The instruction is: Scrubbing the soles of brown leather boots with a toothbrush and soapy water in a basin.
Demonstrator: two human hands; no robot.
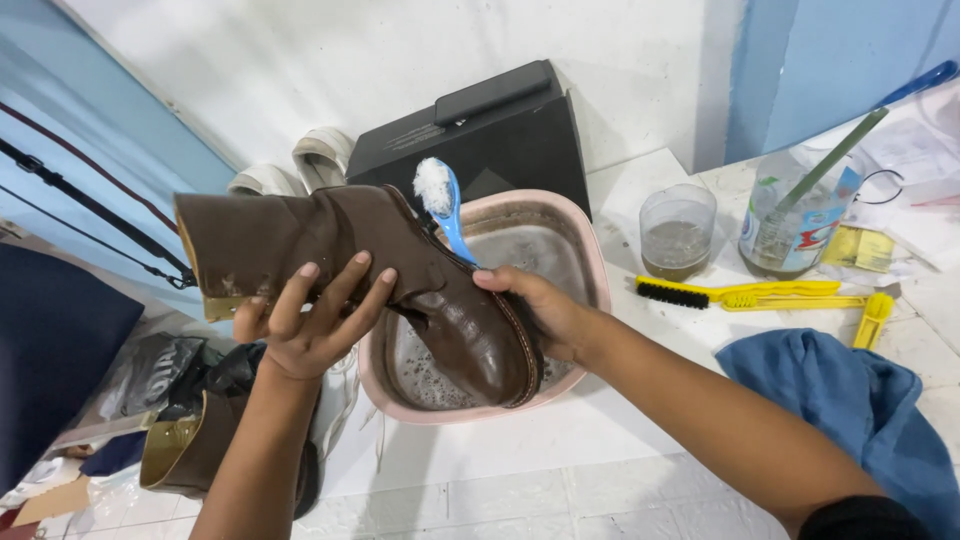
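My left hand [310, 320] grips the shaft of a brown leather boot [400, 270] and holds it tilted, toe down, over a pink basin [590, 260] of soapy water. My right hand [545, 310] sits behind the boot's toe and holds a blue toothbrush [450, 215] whose foamy white bristles point up above the boot. The brush handle is hidden behind the boot.
A black box [480, 135] stands behind the basin. To the right are a glass of murky water [677, 232], a bottle with a green stick [800, 215], yellow brushes [740, 293] and a blue cloth [850, 400]. A second boot [190, 450] lies at lower left.
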